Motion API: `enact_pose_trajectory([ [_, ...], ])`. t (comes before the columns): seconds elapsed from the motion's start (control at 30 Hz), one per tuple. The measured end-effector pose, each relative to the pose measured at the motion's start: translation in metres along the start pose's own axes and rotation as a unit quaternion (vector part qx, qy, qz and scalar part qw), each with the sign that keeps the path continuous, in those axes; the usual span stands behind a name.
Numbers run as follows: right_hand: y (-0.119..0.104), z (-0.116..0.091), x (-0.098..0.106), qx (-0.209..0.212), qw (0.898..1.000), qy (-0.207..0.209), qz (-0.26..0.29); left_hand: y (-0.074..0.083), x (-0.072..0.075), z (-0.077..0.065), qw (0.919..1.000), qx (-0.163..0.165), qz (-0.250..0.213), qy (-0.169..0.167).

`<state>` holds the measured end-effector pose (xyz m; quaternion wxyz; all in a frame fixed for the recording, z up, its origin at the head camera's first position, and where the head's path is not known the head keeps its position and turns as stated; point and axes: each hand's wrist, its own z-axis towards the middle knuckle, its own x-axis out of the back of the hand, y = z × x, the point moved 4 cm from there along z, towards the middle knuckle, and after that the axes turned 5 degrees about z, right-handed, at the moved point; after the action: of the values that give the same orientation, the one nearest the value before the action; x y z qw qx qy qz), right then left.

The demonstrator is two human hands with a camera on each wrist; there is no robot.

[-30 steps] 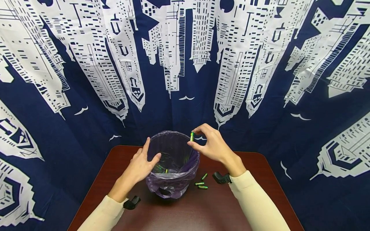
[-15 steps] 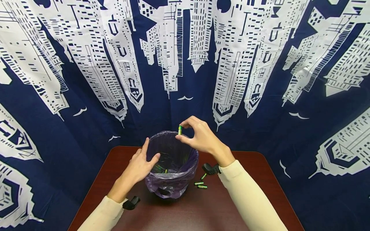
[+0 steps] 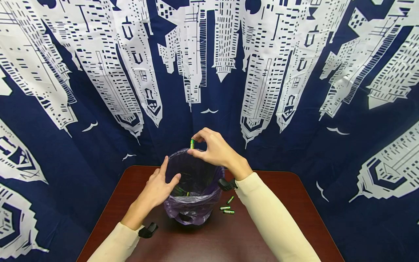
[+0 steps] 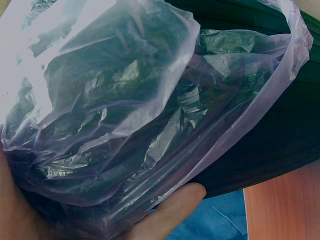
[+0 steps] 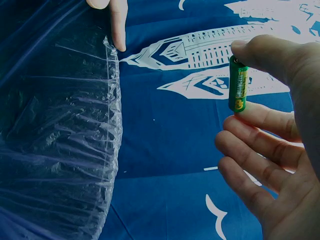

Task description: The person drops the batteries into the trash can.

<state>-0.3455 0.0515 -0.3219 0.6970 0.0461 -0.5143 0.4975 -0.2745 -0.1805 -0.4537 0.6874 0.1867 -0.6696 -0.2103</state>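
My right hand (image 3: pixel 217 149) pinches a small green battery (image 5: pixel 238 85) end to end between thumb and index finger. In the head view it is above the back rim of the trash can (image 3: pixel 193 209), which has a thin purple bag (image 4: pixel 150 125) as liner. The right wrist view shows the other fingers spread loosely below the battery. My left hand (image 3: pixel 158 187) rests at the can's left side, index finger stretched along the rim and thumb over the opening. Inside the can a small yellow-green piece (image 3: pixel 188 194) shows through the bag.
Three more green batteries (image 3: pixel 228 212) lie on the brown table (image 3: pixel 262 225), right of the can. A dark blue curtain (image 3: pixel 183 127) printed with white buildings hangs right behind the table. Black wrist cameras (image 3: pixel 148 230) sit on both cuffs.
My right hand has carried the battery left and slightly up, from the can's right rim to over its back rim. The left hand stays in place at the can.
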Motion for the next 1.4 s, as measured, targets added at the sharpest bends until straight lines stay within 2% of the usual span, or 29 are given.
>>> enact_pose_trajectory([
  [0.2,0.002,0.005,-0.004,-0.029,0.999,-0.015,-0.009,0.0,-0.001,0.0,1.0,-0.005,-0.001,0.0],
  [0.43,0.009,-0.002,-0.01,-0.069,0.996,-0.051,-0.004,0.0,0.0,0.001,1.0,-0.005,-0.001,0.005],
  [1.03,0.025,-0.025,-0.004,-0.019,1.0,-0.004,0.002,-0.002,0.001,0.001,1.0,-0.002,-0.007,0.002],
  [1.4,0.038,-0.046,0.001,-0.013,1.0,0.022,0.011,-0.003,0.0,0.002,0.9999,-0.006,-0.008,0.01],
])
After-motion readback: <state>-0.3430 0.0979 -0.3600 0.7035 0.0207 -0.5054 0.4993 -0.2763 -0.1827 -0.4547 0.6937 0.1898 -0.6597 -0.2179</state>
